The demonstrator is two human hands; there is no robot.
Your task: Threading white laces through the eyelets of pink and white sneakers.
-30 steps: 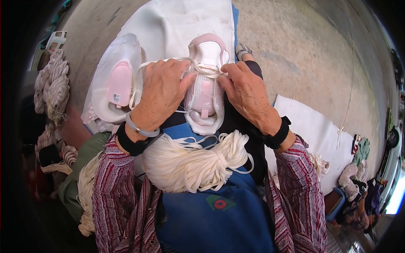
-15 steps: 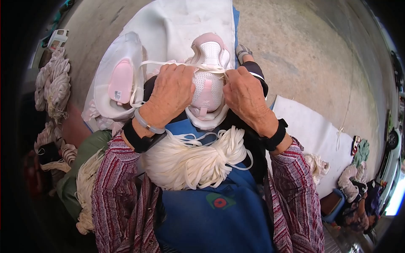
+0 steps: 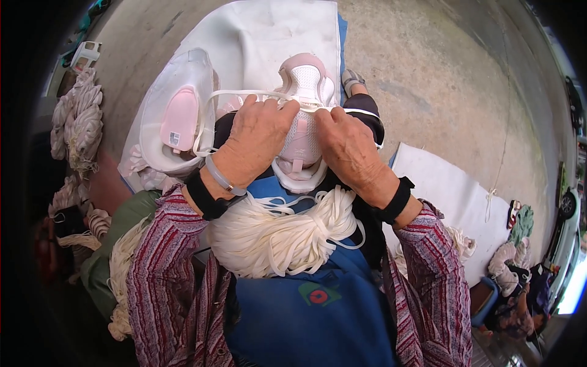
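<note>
A pink and white sneaker upper (image 3: 304, 76) rests between my knees, its tongue and collar facing me and away. My left hand (image 3: 255, 134) is closed over its left side, fingertips pinching a white shoelace (image 3: 244, 92) that loops out to the left. From the other side my right hand (image 3: 353, 147) pinches the same lace, whose end runs off past my right knee. Both hands meet close together above the lacing; the fingertips partly hide the eyelets. A thick bundle of cream laces (image 3: 284, 232) lies on my blue apron (image 3: 306, 321) just below the shoe.
At the left stands a clear plastic bag (image 3: 202, 67) around a white shoe with a pink insole (image 3: 179, 119). White sheeting (image 3: 278, 30) covers the ground ahead, with another white sheet (image 3: 449, 196) at the right. Lace bundles (image 3: 82, 122) hang at the far left. A person (image 3: 516, 315) sits lower right.
My hands have come closer together over the lacing, the left moving right and the right moving left. The shoe has shifted slightly, and the lace now stretches out past my right knee.
</note>
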